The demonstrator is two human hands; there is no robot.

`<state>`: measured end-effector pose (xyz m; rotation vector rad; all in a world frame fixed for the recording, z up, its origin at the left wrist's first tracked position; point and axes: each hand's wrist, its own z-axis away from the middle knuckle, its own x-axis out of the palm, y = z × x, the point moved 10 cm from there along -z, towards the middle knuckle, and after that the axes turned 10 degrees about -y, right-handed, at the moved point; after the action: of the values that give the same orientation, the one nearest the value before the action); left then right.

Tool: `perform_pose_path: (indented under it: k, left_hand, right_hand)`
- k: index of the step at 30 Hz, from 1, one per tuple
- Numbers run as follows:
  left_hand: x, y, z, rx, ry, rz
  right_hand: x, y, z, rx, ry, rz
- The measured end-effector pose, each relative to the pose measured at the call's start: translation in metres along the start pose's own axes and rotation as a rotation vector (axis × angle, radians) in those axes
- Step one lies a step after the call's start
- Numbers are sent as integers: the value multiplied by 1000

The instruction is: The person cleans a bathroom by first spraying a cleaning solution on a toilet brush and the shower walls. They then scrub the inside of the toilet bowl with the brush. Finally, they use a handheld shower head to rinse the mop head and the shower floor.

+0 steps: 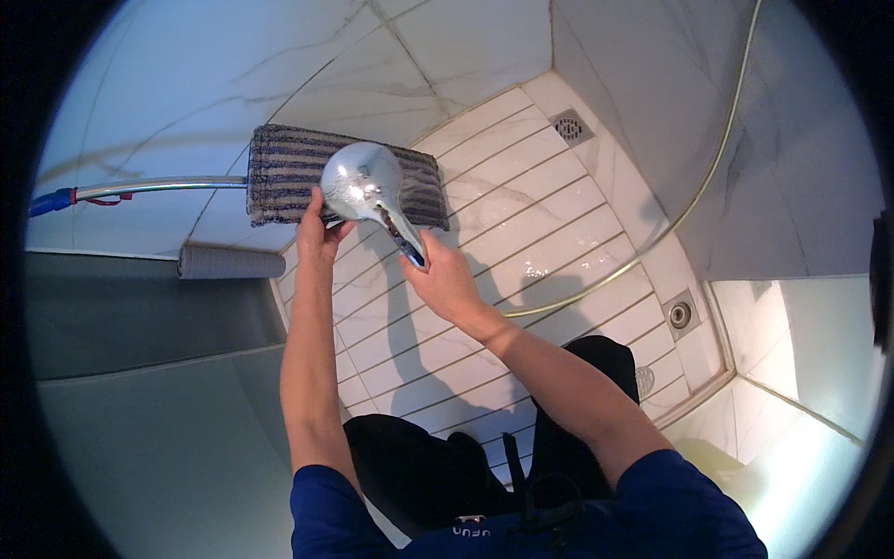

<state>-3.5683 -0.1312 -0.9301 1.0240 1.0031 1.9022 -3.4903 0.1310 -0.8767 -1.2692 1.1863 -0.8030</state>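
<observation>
My right hand (447,279) grips the handle of a chrome handheld shower head (363,182), its rounded back facing me. Behind the shower head is a flat mop's striped grey microfibre pad (286,171), turned with its cloth face up. My left hand (320,237) is at the pad's lower edge, thumb over the cloth and fingers bent under the edge, close to the shower head's left rim. The mop's metal pole (160,184) runs left to a blue grip (52,202). The spray face of the shower head is hidden.
A pale hose (688,213) curves down the right wall onto the grooved tile floor (489,209), which has wet patches. Metal floor drains (569,128) (680,316) sit along the right edge. A rolled grey mat (230,263) lies at left by a glass panel (154,433). Marble-patterned walls enclose the corner.
</observation>
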Motion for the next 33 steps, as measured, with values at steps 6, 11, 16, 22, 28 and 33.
perform_pose_path:
  k: [6,11,16,22,28,33]
  left_hand:
    - [-4,9,-9,-9,-105,-50]
    - [-4,9,18,-8,-121,-40]
    - [-3,1,41,-23,-182,-172]
    - [17,-6,58,15,-155,-164]
    - [-8,-4,38,0,-66,-126]
    - [-16,-5,20,-71,-67,-123]
  right_hand:
    - [-7,12,0,-23,76,84]
    - [-19,0,-10,-24,47,-65]
    - [-9,-22,-18,-99,26,-364]
    - [-4,-24,-23,11,-51,-813]
    - [3,-59,-4,-149,-113,-455]
    - [-2,-25,1,-60,-13,-134]
